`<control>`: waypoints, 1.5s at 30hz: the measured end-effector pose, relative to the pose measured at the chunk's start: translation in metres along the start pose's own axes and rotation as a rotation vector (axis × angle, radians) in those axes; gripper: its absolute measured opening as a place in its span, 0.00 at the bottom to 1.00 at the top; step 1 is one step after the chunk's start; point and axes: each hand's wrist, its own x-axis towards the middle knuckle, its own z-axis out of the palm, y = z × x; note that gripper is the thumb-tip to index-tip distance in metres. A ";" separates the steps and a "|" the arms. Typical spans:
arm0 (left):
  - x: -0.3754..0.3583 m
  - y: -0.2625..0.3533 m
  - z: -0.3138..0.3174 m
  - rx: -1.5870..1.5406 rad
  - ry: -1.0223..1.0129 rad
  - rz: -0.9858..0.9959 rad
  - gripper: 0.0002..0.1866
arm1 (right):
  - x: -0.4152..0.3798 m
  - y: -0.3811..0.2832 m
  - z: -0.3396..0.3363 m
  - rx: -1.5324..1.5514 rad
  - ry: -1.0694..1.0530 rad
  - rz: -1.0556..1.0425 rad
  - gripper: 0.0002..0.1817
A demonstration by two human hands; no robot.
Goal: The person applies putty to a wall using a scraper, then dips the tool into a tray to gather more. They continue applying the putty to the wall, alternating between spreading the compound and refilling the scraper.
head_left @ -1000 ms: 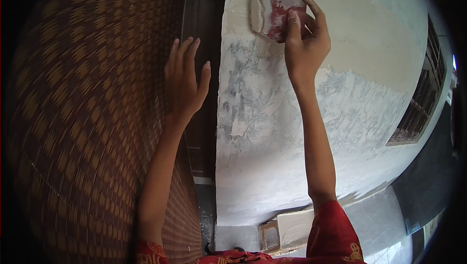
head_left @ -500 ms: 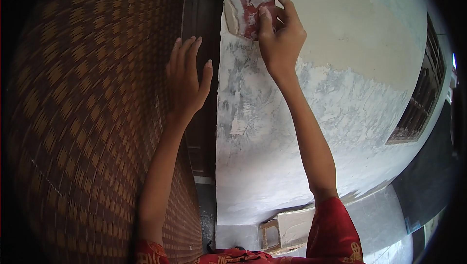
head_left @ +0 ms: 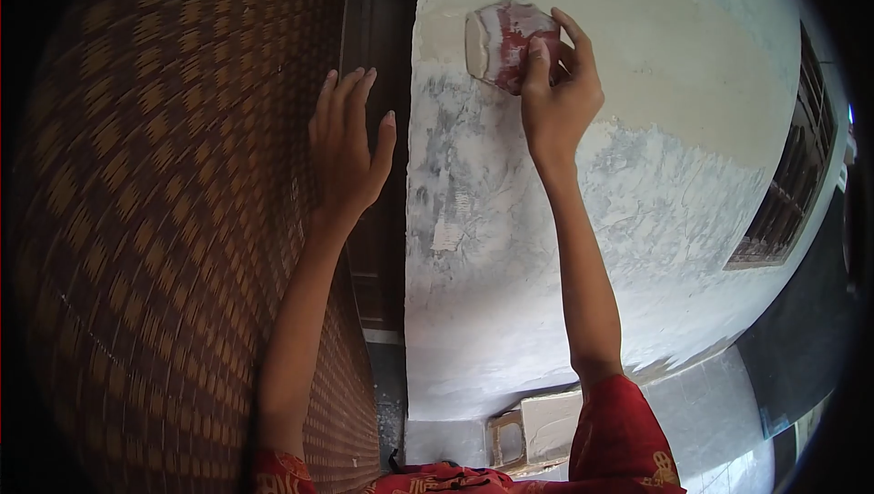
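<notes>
My right hand [head_left: 564, 107] is closed around a red putty scraper [head_left: 517, 43] smeared with dried white. Thumb and fingers pinch its right side. Along the scraper's left edge sits a thick bead of cream putty [head_left: 477, 50]. The scraper is at the upper part of the wall [head_left: 510, 294], where a smooth cream coat meets patchy grey and white below. My left hand [head_left: 350, 148] is raised with fingers stretched out and nothing in it, beside the woven bamboo screen [head_left: 182, 175].
A dark door [head_left: 373, 248] stands in the gap between screen and wall edge. At right, a barred window [head_left: 783, 175] is set in the wall. Low down, a box-like container with cream material [head_left: 551, 426] rests on the grey floor [head_left: 701, 403].
My right hand has moved the scraper rightward and slightly down, away from the wall's left edge. My left hand has barely moved.
</notes>
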 end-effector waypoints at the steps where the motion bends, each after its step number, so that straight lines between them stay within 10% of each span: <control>1: -0.001 -0.001 -0.001 0.003 0.002 0.015 0.26 | 0.004 0.001 -0.010 -0.014 0.044 0.031 0.19; 22: 0.001 0.003 -0.001 0.011 -0.029 -0.002 0.26 | 0.017 -0.010 0.030 0.015 -0.024 -0.095 0.18; 28: 0.002 0.002 -0.004 0.004 -0.001 0.000 0.25 | 0.033 -0.016 0.000 0.207 0.142 0.158 0.20; 32: 0.004 0.007 -0.002 0.000 -0.006 -0.021 0.25 | 0.013 -0.013 0.038 0.078 -0.068 -0.144 0.18; 38: -0.001 0.002 -0.003 0.018 -0.016 0.016 0.26 | 0.034 -0.007 -0.009 0.068 0.189 0.145 0.20; 45: 0.001 0.007 0.001 -0.001 -0.026 -0.005 0.26 | -0.001 0.000 0.031 0.066 -0.045 -0.059 0.20</control>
